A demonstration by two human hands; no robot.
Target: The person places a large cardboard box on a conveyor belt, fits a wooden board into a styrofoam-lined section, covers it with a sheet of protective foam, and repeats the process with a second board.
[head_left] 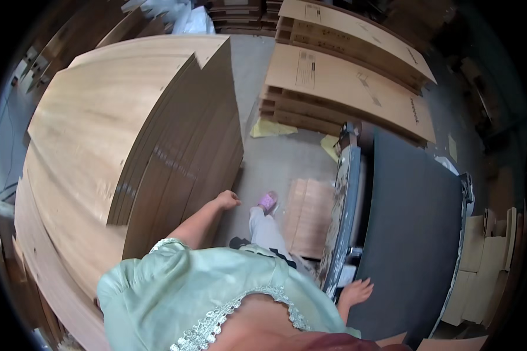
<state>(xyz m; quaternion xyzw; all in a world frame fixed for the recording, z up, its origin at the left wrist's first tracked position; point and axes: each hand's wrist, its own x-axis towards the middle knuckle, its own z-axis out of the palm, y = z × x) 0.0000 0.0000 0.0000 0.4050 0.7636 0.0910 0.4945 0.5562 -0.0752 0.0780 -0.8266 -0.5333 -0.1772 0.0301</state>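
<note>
Across the grey floor (284, 159), flat brown cartons (336, 79) lie stacked at one o'clock. The tall stack of wood-toned boards (102, 117) stands at ten, the dark belt (418, 234) at four. My left hand (228, 200), at eight near the boards, is curled; I can't tell whether it grips anything. My right hand (358, 291), at five, spreads open and empty by the belt's edge.

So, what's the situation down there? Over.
Left hand loosely curled near wooden panel stack. Right hand open, above dark belt. Low board stack on floor beside belt.
</note>
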